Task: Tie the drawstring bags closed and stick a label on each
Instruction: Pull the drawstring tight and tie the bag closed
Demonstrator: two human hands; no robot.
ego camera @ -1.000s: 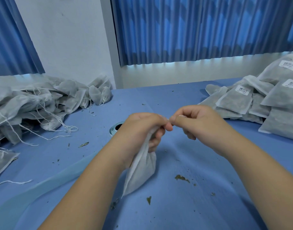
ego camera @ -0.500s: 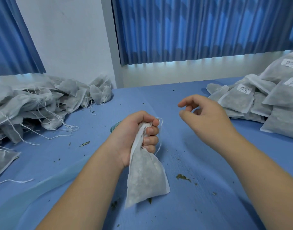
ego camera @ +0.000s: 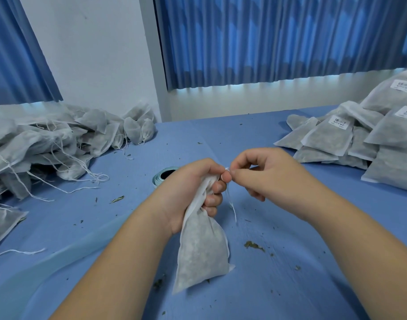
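A white drawstring bag (ego camera: 201, 255) filled with dried leaves stands on the blue table, its bottom resting on the cloth. My left hand (ego camera: 193, 188) grips its gathered neck in a fist. My right hand (ego camera: 265, 172) pinches the thin white drawstring (ego camera: 232, 207) right at the top of the neck, thumb and forefinger touching my left forefinger. A loose end of the string hangs down beside the bag. Behind my left hand sits a roll of labels (ego camera: 163, 177), partly hidden.
A heap of untied bags (ego camera: 48, 144) with trailing strings fills the left side. Labelled, closed bags (ego camera: 359, 139) are stacked at the right. A pale blue backing strip (ego camera: 48, 271) runs to the lower left. Leaf crumbs (ego camera: 253, 245) dot the blue table (ego camera: 290, 285).
My right hand, which had let go and drawn back to the right, has returned to the bag's neck and pinches the string. The bag stays upright in my left fist.
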